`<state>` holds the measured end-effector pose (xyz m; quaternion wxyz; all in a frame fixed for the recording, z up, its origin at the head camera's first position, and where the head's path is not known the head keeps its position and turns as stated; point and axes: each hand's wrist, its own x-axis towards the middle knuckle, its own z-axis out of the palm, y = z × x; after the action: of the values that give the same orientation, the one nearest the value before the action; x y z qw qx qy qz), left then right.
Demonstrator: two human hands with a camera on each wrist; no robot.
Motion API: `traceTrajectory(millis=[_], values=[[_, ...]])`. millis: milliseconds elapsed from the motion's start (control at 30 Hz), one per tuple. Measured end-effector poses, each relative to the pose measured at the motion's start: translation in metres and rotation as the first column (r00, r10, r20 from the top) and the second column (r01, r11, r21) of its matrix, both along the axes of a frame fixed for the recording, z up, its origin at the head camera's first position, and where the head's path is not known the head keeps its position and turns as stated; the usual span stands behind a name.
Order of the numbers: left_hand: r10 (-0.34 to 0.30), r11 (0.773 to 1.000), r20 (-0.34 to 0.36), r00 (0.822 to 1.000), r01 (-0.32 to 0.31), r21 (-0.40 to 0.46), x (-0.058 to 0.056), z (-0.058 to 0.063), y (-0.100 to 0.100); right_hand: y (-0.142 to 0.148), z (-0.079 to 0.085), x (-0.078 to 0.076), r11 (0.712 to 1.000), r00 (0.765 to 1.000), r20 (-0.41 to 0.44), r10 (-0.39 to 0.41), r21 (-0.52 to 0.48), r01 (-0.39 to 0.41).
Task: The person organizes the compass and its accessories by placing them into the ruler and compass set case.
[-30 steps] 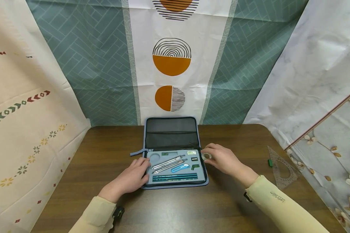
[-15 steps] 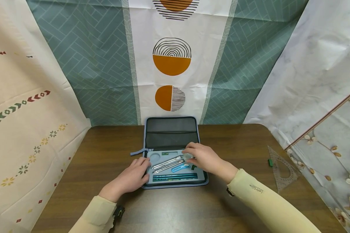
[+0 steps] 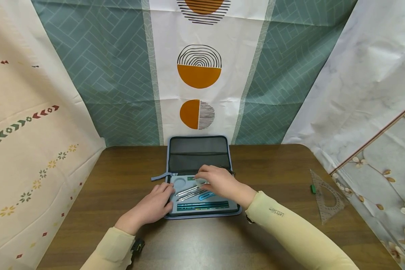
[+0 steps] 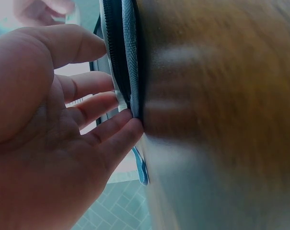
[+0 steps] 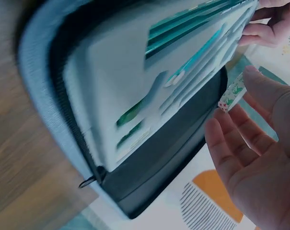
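Observation:
My right hand [image 3: 219, 182] pinches a roll of patterned tape [image 5: 232, 93] between thumb and fingers, above the upper middle of the tray. The roll is white with green and red print. Below it lies an opened zip case [image 3: 198, 148] whose pale blue tray [image 3: 219, 213] has a round recess [image 3: 180, 182] at its upper left. Metal compasses [image 3: 186, 194], a blue craft knife [image 3: 206, 195] and dark green pencils [image 3: 202, 206] lie in the tray; the right hand covers its upper right. My left hand [image 3: 152, 204] rests with its fingertips on the case's left edge [image 4: 130, 57].
On the table's right side lies a clear set square [image 3: 320, 182] with a small green piece [image 3: 312, 188] at its left edge. A blue strap [image 3: 161, 176] sticks out left of the case. Patterned cloths [image 3: 128, 93] hang behind the brown table [image 3: 202, 240].
My right hand has carried the tape roll from beside the case's right edge leftward over the tray. My left hand has stayed at the left edge.

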<state>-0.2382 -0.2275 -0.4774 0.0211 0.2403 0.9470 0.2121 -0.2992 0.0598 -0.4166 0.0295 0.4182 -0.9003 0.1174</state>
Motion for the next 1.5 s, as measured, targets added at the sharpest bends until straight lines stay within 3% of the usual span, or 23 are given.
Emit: traceTrajectory(millis=[167, 633, 1167, 1500], values=[[0.003, 1.0, 0.014, 1.0, -0.003, -0.008, 0.005, 0.01, 0.003, -0.017, -0.002, -0.003, 1.0, 1.0, -0.007, -0.007, 0.028, 0.007], [-0.009, 0.999, 0.007, 1.0, 0.01, -0.034, 0.007, 0.016, 0.005, -0.055, -0.006, -0.012, 0.998, 1.0, 0.007, -0.016, 0.059, 0.016], [0.008, 1.0, 0.031, 0.999, -0.007, -0.018, 0.007, 0.014, 0.005, -0.075, -0.019, -0.019, 0.996, 0.999, -0.031, 0.034, 0.089, -0.031], [0.012, 1.0, 0.036, 0.999, -0.012, -0.016, 0.006, 0.014, 0.005, -0.08, -0.019, -0.019, 0.993, 1.0, -0.017, 0.024, 0.113, -0.021]])
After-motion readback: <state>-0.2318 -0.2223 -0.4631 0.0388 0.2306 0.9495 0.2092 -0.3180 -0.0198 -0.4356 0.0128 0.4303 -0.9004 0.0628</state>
